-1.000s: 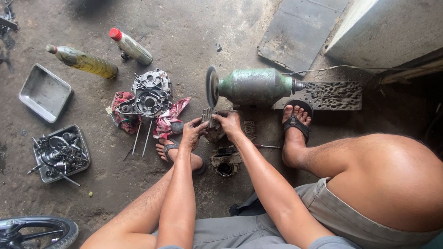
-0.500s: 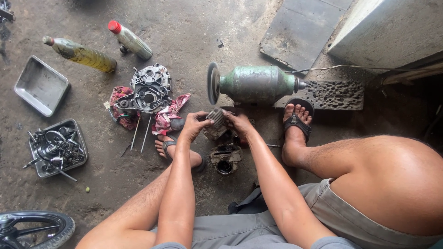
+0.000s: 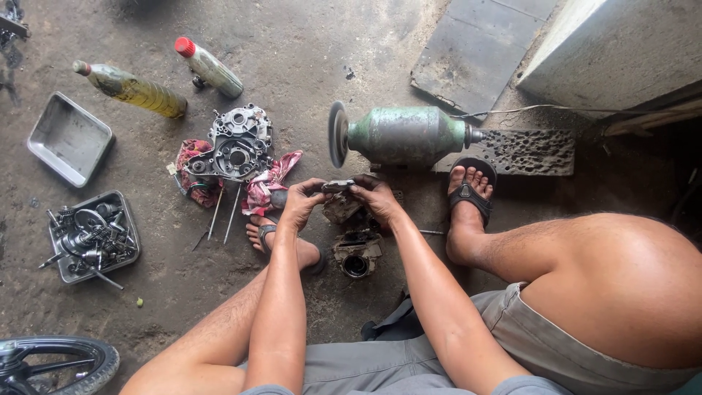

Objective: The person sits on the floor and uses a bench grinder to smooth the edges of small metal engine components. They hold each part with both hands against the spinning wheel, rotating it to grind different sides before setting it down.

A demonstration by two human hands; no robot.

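Note:
My left hand (image 3: pixel 300 204) and my right hand (image 3: pixel 374 197) both grip a small grey metal engine part (image 3: pixel 336 186), held between them just in front of a green bench grinder (image 3: pixel 398 135) with its grey wheel (image 3: pixel 337 134) on the left. Under my hands, on the concrete floor, lie more greasy engine parts, among them a cylinder piece (image 3: pixel 357 254). My sandalled feet (image 3: pixel 468 192) rest on either side.
An engine crankcase (image 3: pixel 234 146) lies on a red rag (image 3: pixel 267 183) with long studs (image 3: pixel 219 212) beside it. Two bottles (image 3: pixel 135 89) (image 3: pixel 210 68), an empty metal tray (image 3: pixel 69 139), a tray of parts (image 3: pixel 91 235), a wheel (image 3: pixel 51 364), a dark slab (image 3: pixel 475 51).
My hands have lifted the small part slightly from the pile and now hold it together; the view has shifted a little to the right.

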